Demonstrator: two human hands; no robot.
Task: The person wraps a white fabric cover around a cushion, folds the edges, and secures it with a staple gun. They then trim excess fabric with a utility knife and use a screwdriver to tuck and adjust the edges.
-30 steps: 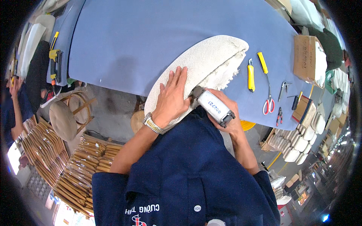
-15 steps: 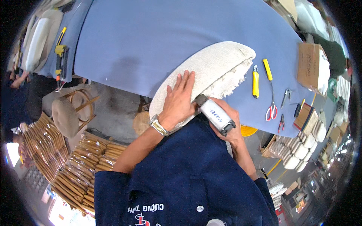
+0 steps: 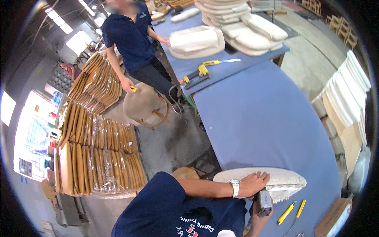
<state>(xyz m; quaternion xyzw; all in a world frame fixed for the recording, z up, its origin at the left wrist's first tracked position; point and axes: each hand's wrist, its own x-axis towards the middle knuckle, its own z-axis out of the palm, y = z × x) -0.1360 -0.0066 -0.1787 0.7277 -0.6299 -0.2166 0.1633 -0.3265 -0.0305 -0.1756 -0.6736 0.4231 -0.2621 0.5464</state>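
Observation:
A cream fabric-covered cushion (image 3: 287, 179), curved along one side and frayed along the near edge, lies on the blue table near its front edge. My left hand (image 3: 254, 184) rests on top of it, fingers stretched out and pressing on the fabric. A grey staple gun (image 3: 264, 203) is in my right hand (image 3: 256, 221), its front end close to the cushion's near edge and just beside my left hand. Much of my right hand is hidden behind the tool. Whether its tip touches the fabric cannot be made out.
Yellow-handled tools (image 3: 285, 214) and a cardboard box (image 3: 333, 217) are at the right. On the far blue table (image 3: 272, 57) are stacked cushions and a yellow staple gun (image 3: 202, 72). A co-worker (image 3: 132, 43) stands by a padded stool (image 3: 139, 102); plastic-wrapped brown pieces (image 3: 100, 170) fill the left.
The view has swung left and up, bringing the co-worker and far table into sight. My left hand stays on the cushion, and the staple gun remains in my right hand.

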